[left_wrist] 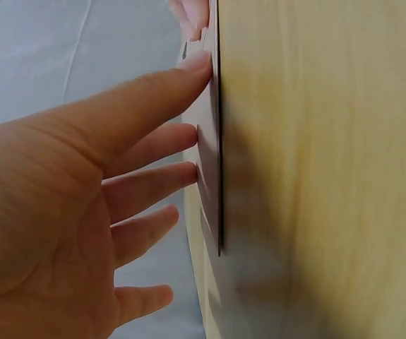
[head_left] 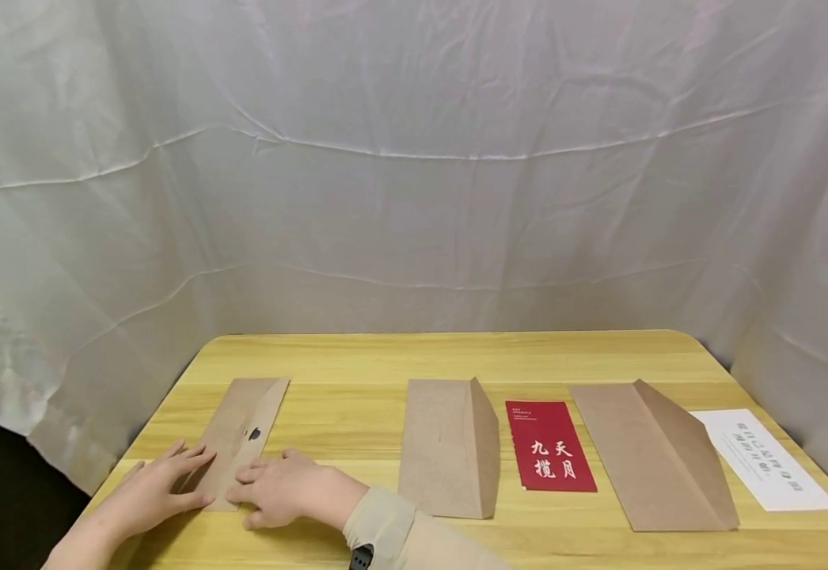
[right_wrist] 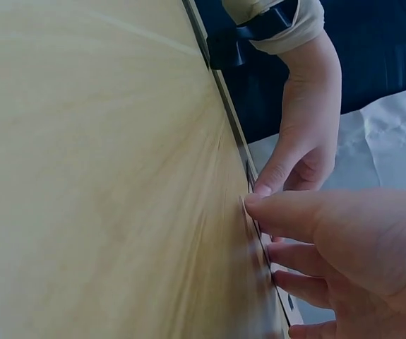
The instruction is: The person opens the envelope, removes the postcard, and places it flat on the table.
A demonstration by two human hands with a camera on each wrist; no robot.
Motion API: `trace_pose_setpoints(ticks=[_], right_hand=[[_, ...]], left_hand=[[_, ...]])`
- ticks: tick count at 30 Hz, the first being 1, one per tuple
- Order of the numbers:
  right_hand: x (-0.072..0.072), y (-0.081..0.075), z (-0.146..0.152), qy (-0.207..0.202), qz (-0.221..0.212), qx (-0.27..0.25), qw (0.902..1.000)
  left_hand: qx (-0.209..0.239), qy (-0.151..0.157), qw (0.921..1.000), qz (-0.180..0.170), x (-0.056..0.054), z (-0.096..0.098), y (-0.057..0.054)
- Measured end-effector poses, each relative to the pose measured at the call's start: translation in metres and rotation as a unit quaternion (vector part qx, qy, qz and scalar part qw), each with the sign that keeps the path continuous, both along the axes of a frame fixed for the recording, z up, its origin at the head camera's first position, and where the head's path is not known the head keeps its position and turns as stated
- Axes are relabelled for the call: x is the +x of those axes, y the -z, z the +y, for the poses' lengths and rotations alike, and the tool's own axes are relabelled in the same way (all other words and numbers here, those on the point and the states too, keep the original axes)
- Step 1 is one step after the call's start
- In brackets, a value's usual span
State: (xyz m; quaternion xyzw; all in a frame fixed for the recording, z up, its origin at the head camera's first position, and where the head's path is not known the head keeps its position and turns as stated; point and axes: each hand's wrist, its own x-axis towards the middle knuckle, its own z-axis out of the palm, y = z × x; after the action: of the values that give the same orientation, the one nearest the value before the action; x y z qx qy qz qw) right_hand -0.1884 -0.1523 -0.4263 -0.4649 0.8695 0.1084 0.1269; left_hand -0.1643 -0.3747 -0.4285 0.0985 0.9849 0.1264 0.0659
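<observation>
At the table's left a brown paper envelope [head_left: 243,412] lies flat, its flap folded over along the right side and a small dark mark near the middle. My left hand [head_left: 146,491] rests on its near left part with spread, fairly straight fingers; the left wrist view shows the thumb and fingertips [left_wrist: 197,63] touching the paper. From the right, my right hand [head_left: 282,487] touches the near right part of the same envelope. In the right wrist view the right thumb [right_wrist: 287,212] lies at the envelope's edge, close to the left hand's thumb.
Two more brown envelopes, one in the middle [head_left: 435,451] and one at the right [head_left: 642,459], lie with flaps unfolded. Between them is a red card [head_left: 552,447] with white characters. A white printed card [head_left: 766,459] lies far right. Pale curtains [head_left: 414,198] surround the wooden table [head_left: 343,356].
</observation>
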Motion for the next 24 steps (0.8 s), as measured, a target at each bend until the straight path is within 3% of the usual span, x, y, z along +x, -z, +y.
trace_pose_setpoints(ticks=[10, 24], right_hand=[[0.0, 0.002, -0.004, -0.022, 0.005, -0.006, 0.9997], [-0.004, 0.004, -0.013, -0.023, -0.006, -0.026, 0.9994]], left_hand=[[0.024, 0.027, 0.9991, -0.021, 0.0, -0.006, 0.006], [0.027, 0.04, 0.9988, -0.011, -0.001, -0.005, 0.007]])
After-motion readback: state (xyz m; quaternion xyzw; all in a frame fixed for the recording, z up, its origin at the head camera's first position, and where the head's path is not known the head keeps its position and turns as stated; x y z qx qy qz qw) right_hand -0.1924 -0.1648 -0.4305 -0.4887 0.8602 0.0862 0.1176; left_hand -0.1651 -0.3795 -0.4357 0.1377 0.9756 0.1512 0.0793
